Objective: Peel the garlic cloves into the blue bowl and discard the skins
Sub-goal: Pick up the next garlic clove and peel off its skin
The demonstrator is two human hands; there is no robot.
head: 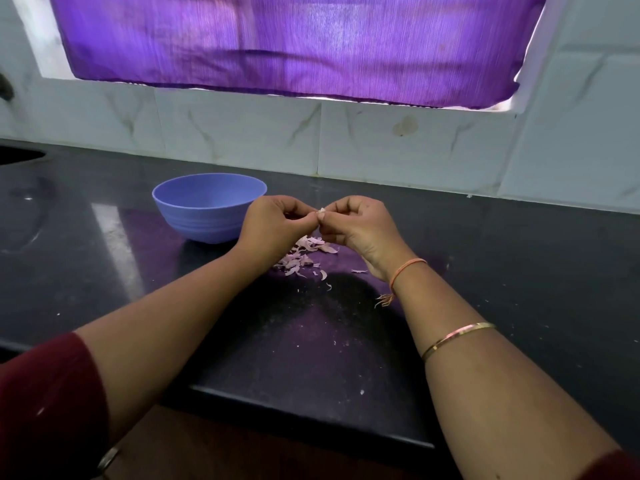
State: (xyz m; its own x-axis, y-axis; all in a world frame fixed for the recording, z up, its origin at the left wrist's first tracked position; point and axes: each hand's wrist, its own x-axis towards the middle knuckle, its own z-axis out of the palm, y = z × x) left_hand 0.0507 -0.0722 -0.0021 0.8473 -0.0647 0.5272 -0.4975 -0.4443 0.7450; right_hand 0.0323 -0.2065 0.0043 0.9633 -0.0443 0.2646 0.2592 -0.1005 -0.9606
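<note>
Head camera is showing left hand [277,225] and right hand [353,225] both pinching one garlic clove [321,210] above pinkish skins [304,254] lying beside the blue bowl [207,206] on the black counter [86,237].

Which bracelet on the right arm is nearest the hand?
The orange thread, tied at the wrist just below the right hand. The gold bangle sits farther up the forearm.

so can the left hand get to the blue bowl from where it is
Probably yes. The left hand is close beside the blue bowl, with nothing on the counter between them. Its grip is busy though: it and the right hand both pinch a garlic clove.
</note>
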